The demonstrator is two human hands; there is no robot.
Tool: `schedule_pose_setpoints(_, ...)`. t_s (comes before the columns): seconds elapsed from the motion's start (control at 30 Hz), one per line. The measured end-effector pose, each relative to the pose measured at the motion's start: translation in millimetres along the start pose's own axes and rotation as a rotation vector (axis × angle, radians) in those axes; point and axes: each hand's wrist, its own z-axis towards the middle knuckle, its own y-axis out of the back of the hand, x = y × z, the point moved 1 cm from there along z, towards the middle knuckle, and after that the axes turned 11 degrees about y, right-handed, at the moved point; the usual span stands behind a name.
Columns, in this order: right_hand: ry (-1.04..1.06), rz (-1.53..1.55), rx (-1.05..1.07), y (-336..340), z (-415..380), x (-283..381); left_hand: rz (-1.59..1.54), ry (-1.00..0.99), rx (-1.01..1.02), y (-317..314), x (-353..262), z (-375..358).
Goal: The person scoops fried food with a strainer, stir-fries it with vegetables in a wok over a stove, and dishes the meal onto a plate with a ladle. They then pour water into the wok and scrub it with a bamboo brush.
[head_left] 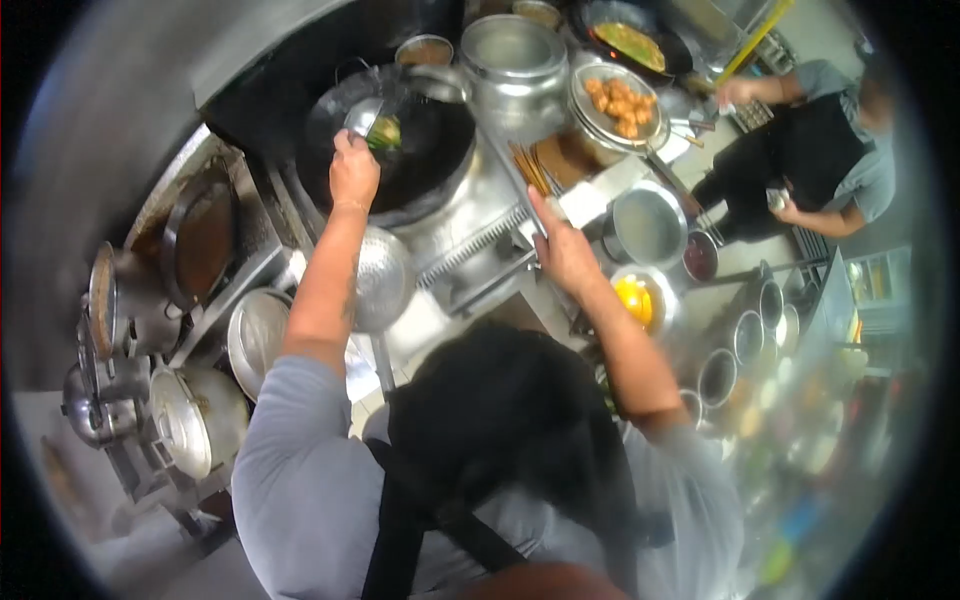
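A large black wok sits on the stove in front of me, with green and pale vegetables in it. My left hand is closed over the wok on a small shiny metal bowl, tilted beside the vegetables. My right hand is closed at the right of the stove. A long thin metal shaft runs from it towards the wok, like the handle of a ladle; its grip is hidden by my fingers. Close to this hand stands a bundle of brown sticks.
A perforated skimmer lies before the stove. Fried pieces fill a strainer beside a large steel pot. Further right are a pot of liquid, a bowl of yellow food and a co-worker. Lidded pots stand left.
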Motion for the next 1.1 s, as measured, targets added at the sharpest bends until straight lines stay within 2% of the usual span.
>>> schedule_pose_setpoints(0.07, -0.041, -0.075, 0.046, -18, -2, -13, 0.051, 0.015, 0.042, 5, 10, 20)
schedule_pose_setpoints(0.17, -0.120, -0.144, 0.135, -30, -4, -23, 0.063, 0.001, -0.067, 13, 34, 53)
schedule_pose_setpoints(0.2, -0.119, -0.145, 0.127, -30, -1, -21, 0.030, -0.001, -0.204, 14, 40, 66)
schedule_pose_setpoints(0.3, -0.094, -0.182, 0.129, -29, 3, -4, 0.042, 0.096, -0.199, 11, 51, 82)
schedule_pose_setpoints(0.37, -0.080, -0.185, 0.122, -26, 10, 4, -0.048, -0.061, -0.112, 5, 43, 67)
schedule_pose_setpoints(0.4, -0.060, -0.194, 0.114, -24, 14, 7, -0.047, -0.213, 0.034, 1, 37, 49)
schedule_pose_setpoints(0.47, -0.057, -0.218, 0.136, -22, 20, 8, -0.070, -0.179, 0.029, -3, 51, 48)
schedule_pose_setpoints(0.53, -0.065, -0.234, 0.147, -19, 27, 13, 0.012, 0.073, -0.035, 5, 56, 58)
schedule_pose_setpoints(0.57, -0.049, -0.206, 0.134, -17, 29, 18, -0.094, -0.067, -0.050, -6, 63, 49)
schedule_pose_setpoints(0.6, -0.030, -0.181, 0.121, -16, 30, 21, -0.087, -0.222, 0.024, -6, 55, 35)
schedule_pose_setpoints(0.67, -0.033, -0.214, 0.140, -17, 33, 24, -0.064, -0.103, 0.087, -9, 74, 38)
schedule_pose_setpoints(0.7, -0.039, -0.241, 0.156, -17, 36, 24, -0.103, 0.057, 0.040, -6, 84, 44)
schedule_pose_setpoints(0.73, -0.039, -0.243, 0.150, -17, 39, 20, 0.019, 0.095, -0.024, -1, 85, 47)
schedule_pose_setpoints(0.8, 0.019, -0.164, 0.114, -24, 39, 17, -0.062, -0.274, -0.052, -7, 80, 32)
schedule_pose_setpoints(0.83, 0.026, -0.197, 0.106, -24, 40, 20, -0.038, -0.106, 0.119, -5, 70, 17)
schedule_pose_setpoints(0.87, 0.038, -0.200, 0.109, -22, 45, 18, -0.034, -0.097, 0.111, -1, 75, 20)
schedule_pose_setpoints(0.93, -0.027, -0.312, 0.218, -27, 54, 13, -0.055, 0.173, 0.107, 8, 97, 33)
schedule_pose_setpoints(1.0, -0.031, -0.336, 0.248, -37, 64, 7, -0.094, 0.186, 0.090, 22, 104, 28)
schedule_pose_setpoints(1.1, -0.038, -0.390, 0.281, -50, 75, -4, -0.192, 0.127, -0.074, 45, 95, 23)
